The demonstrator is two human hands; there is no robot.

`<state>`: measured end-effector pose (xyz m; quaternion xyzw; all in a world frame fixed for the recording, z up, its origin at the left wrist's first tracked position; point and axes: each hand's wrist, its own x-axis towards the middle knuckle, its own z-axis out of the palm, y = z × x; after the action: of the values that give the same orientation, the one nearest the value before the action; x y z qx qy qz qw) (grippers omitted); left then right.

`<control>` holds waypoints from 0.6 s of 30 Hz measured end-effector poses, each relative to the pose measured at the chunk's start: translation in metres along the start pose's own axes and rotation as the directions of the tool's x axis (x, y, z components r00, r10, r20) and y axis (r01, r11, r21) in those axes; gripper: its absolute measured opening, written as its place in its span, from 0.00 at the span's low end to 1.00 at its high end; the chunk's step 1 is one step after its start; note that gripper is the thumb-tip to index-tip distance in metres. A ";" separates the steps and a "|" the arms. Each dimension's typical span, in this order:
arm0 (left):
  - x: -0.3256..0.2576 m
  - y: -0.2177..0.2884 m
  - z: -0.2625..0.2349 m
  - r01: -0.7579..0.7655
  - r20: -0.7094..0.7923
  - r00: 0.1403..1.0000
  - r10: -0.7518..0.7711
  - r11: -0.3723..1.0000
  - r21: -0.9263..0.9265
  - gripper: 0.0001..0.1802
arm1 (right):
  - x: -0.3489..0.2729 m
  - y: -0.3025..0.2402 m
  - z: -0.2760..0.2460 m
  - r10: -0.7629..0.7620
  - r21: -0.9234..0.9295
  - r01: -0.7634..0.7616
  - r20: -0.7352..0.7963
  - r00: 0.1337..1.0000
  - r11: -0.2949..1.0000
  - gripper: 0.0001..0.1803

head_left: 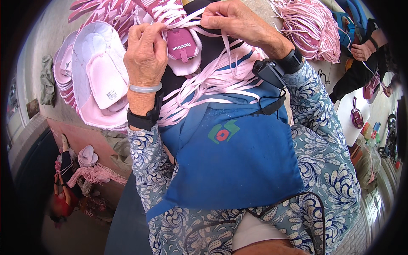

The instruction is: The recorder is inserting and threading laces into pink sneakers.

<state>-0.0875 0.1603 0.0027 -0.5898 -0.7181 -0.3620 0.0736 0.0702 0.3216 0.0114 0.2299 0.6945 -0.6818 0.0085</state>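
A pink shoe upper [168, 9] lies at the top middle with pale laces crossing its front. Its dark pink tongue [180, 42] points toward me. My left hand [146, 55] is closed in a pinch on a shoelace at the upper's left edge. To the right of the upper, my right hand [238, 21] pinches a pale shoelace [193, 18] that runs across to the upper. Both sets of fingertips are partly hidden. Over the blue apron [238, 165] on my lap spreads a loose bundle of pale pink laces [199, 91].
Stacked pink and white shoe uppers [102, 76] stand close on my left. A large heap of pink laces [312, 32] sits at the upper right. Beyond it a co-worker's hand [363, 51] holds a lace. Another person in red [70, 197] works at the lower left.
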 end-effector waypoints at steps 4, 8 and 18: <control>-0.008 0.013 -0.001 0.231 0.073 0.972 -0.222 0.963 -0.140 0.12 | -0.021 0.012 -0.008 -0.124 -0.217 0.129 0.035 0.992 0.968 0.13; -0.016 0.013 -0.004 0.382 0.095 0.924 -0.370 0.900 -0.210 0.14 | -0.006 0.020 0.009 -0.228 -0.450 0.206 0.005 0.974 0.869 0.14; -0.054 0.054 -0.012 0.903 0.736 0.376 -0.563 0.044 -0.428 0.20 | -0.007 0.006 -0.004 -0.223 -0.501 0.196 0.005 0.975 0.843 0.12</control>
<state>-0.0269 0.1120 0.0060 -0.1354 -0.6619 -0.5025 -0.5395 0.0795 0.3231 0.0084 0.1609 0.8675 -0.4699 -0.0256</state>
